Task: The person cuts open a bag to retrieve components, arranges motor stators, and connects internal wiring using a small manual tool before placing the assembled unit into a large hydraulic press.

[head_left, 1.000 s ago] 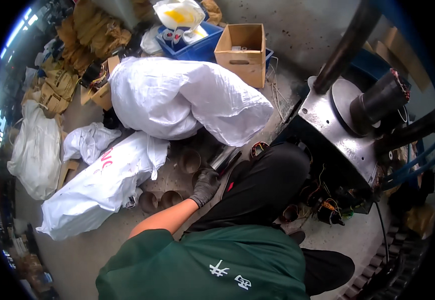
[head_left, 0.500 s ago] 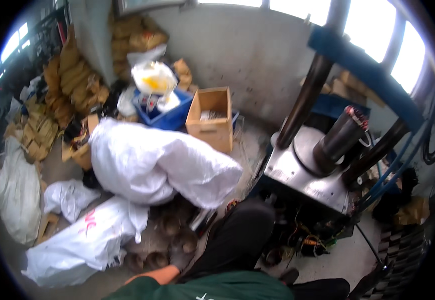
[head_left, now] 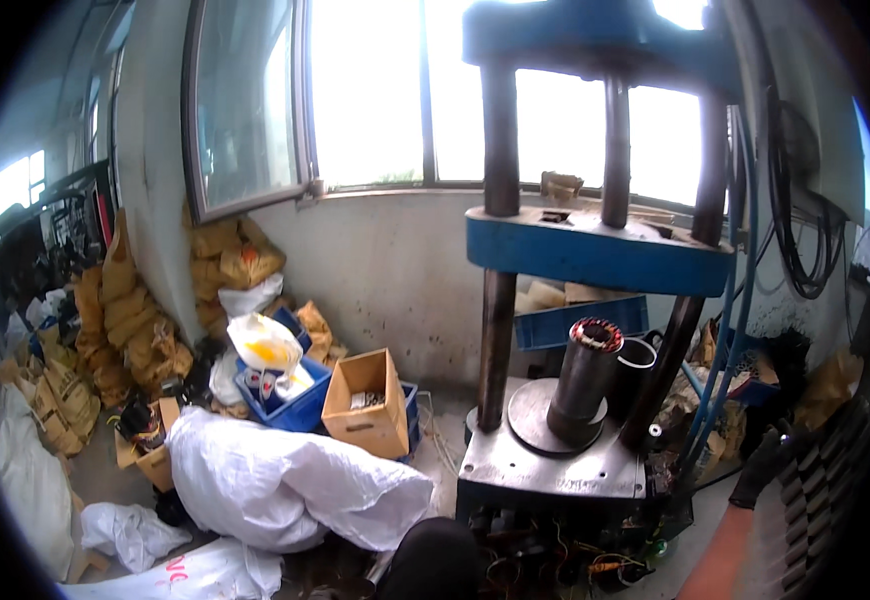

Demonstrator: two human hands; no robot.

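Note:
My right hand (head_left: pixel 758 468), in a dark glove, reaches out at the right side. It appears closed round the end of a thin black rod (head_left: pixel 717 482) that runs from the press; the fingers are partly lost in shadow. My left hand is out of view. The press (head_left: pixel 600 252) has a blue crossbeam and dark columns. On its round steel plate (head_left: pixel 527 415) stands a dark metal cylinder (head_left: pixel 580 385) with reddish windings at its top. A hollow dark cylinder (head_left: pixel 637 360) stands behind it, apart from my hands.
Stacked dark pieces (head_left: pixel 805 520) rise beside my right arm. Blue hoses (head_left: pixel 738 300) hang along the press. Wires (head_left: pixel 605 568) lie under its bed. A white sack (head_left: pixel 285 480), a wooden box (head_left: pixel 365 425) and a blue crate (head_left: pixel 290 408) occupy the left floor.
The view has lifted, bringing the press's upper part and windows into sight. My left arm has left the picture. My right hand now shows higher, with its forearm visible.

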